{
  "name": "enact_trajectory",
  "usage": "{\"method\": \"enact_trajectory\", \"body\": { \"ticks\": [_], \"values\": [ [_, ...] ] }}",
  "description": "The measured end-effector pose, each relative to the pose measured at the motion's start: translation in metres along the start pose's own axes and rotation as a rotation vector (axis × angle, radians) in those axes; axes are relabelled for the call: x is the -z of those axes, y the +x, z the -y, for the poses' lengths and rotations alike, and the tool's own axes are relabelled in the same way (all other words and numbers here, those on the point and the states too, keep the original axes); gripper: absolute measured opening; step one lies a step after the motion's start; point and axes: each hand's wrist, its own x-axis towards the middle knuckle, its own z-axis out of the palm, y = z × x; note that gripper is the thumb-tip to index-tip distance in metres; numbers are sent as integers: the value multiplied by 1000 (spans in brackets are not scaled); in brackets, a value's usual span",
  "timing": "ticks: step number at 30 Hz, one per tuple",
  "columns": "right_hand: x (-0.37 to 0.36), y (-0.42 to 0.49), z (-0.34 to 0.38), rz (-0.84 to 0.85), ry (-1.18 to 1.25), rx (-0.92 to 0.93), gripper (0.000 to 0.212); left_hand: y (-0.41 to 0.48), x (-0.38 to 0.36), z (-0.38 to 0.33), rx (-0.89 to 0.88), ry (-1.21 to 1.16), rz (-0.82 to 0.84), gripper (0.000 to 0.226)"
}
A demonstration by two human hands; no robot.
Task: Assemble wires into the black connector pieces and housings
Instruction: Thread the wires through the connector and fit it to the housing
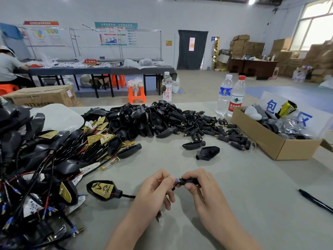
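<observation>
Connector piece [189, 181], one, in right hand [202, 189] grip, one red wire [162, 179] pinched by left hand [154, 189]

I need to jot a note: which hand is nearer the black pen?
Right. The right hand sits left of the pen, holding a black connector; the left hand is farther left, pinching a red wire.

Open tabletop [162, 159] at centre; wire tangle [36, 168] left; housing pile [153, 120] behind; cardboard box [281, 147], pen [315, 201] right
</observation>
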Motion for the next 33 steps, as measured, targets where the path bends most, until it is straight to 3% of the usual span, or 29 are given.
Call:
{"method": "enact_trajectory", "body": {
  "ticks": [7, 14, 33],
  "values": [
    [-1, 1, 2, -20, 15, -3, 13, -2, -2, 1, -4, 91, 18, 38],
    [0, 1, 0, -18, -20, 14, 12, -3, -1, 0, -44, 150, -4, 23],
    [-3, 1, 1, -58, -56, 13, 16, 0, -7, 5, -82, 115, -24, 28]
  ]
}}
